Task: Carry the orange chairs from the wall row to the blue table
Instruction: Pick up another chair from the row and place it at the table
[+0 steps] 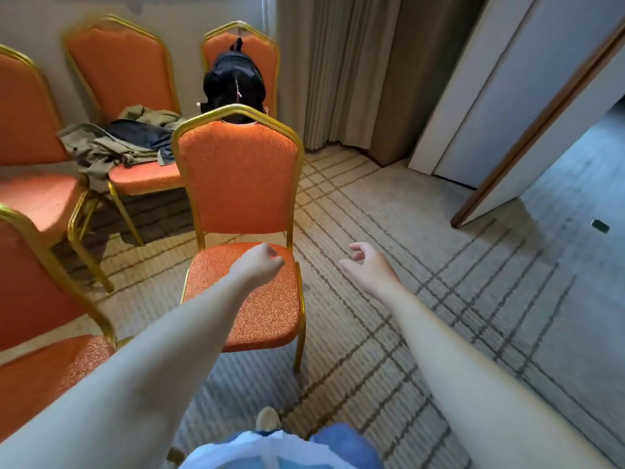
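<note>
An orange chair [240, 184] with a gold frame stands on the carpet in front of me, its seat toward me. My left hand [262, 264] hovers over the back part of that seat with fingers curled under, holding nothing. My right hand [367, 265] floats to the right of the chair above the carpet, fingers loosely bent and empty. More orange chairs stand by the wall: one [125, 76] with clothes on it, one [243, 45] with a black bag, one [27, 137] at far left, and one [44, 333] near my left arm. No blue table is in view.
A pile of olive and dark clothes [118, 140] lies across a wall chair. A black bag [235, 86] sits on the chair behind the near one. Beige curtains [348, 69] hang at the back. A white door [527, 96] stands open at right, with patterned carpet [439, 265] beyond.
</note>
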`<state>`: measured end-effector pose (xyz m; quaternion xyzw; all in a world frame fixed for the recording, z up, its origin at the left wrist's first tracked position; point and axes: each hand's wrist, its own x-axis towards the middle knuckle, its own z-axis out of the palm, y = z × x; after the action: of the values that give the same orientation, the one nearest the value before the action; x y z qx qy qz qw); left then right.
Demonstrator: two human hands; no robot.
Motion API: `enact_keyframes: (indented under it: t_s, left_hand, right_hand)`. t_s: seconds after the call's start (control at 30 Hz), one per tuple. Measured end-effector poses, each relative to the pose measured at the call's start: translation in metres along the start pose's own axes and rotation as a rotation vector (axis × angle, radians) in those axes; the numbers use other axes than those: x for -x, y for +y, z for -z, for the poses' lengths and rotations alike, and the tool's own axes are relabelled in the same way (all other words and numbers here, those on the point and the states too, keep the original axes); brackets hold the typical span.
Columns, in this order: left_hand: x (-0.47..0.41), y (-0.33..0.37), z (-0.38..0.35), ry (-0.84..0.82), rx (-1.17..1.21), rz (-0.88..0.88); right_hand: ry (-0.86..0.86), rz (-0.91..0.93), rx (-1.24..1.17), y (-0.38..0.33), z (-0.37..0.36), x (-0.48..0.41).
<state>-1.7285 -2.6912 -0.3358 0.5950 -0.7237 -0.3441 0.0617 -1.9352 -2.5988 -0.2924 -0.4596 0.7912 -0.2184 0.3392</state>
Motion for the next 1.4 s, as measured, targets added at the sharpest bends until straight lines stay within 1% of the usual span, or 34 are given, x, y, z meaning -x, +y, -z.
enact_keyframes:
  t_s: [0.1, 0.23, 0.4, 0.5, 0.57, 0.67, 0.8, 0.87, 0.97, 1.2, 1.3, 1.4]
  left_hand:
    - [-0.038, 0.008, 0.005, -0.021, 0.0, 0.063]
    - [-0.083, 0.008, 0.004, 0.022, 0.092, 0.206]
    - [-0.12, 0.008, -0.004, 0.19, 0.25, 0.454]
    - [-0.123, 0.018, -0.007, 0.301, 0.35, 0.64]
    - [-0.122, 0.024, -0.01, 0.363, 0.377, 0.747]
    - [-0.118, 0.029, -0.016, 0.46, 0.419, 0.85]
    - [-0.104, 0.022, -0.021, 0.523, 0.46, 1.011]
    - [-0.1, 0.013, -0.021, 0.557, 0.512, 1.054]
    - [-0.098, -0.003, -0.018, 0.595, 0.575, 1.11]
    - [-0.11, -0.028, -0.019, 0.701, 0.661, 1.234]
    - [-0.118, -0.04, -0.023, 0.737, 0.712, 1.323]
    - [-0.126, -0.053, -0.024, 0.83, 0.798, 1.421]
  right_hand:
    - [-0.05, 0.015, 0.025, -0.003, 0.011, -0.053]
    - [-0.149, 0.069, 0.056, -0.014, 0.017, -0.126]
    - [-0.33, 0.224, 0.149, -0.037, 0.017, -0.219]
    - [-0.464, 0.339, 0.234, -0.056, 0.017, -0.267]
    - [-0.549, 0.41, 0.269, -0.07, 0.013, -0.291]
    - [-0.647, 0.532, 0.34, -0.087, 0.001, -0.313]
    - [-0.791, 0.625, 0.391, -0.11, -0.032, -0.328]
    - [-0.837, 0.662, 0.411, -0.118, -0.048, -0.331]
    - [-0.899, 0.696, 0.463, -0.129, -0.071, -0.337]
    - [-0.952, 0.729, 0.534, -0.155, -0.114, -0.363]
    - [-0.996, 0.735, 0.567, -0.167, -0.142, -0.375]
    - [-1.064, 0.758, 0.642, -0.178, -0.175, -0.389]
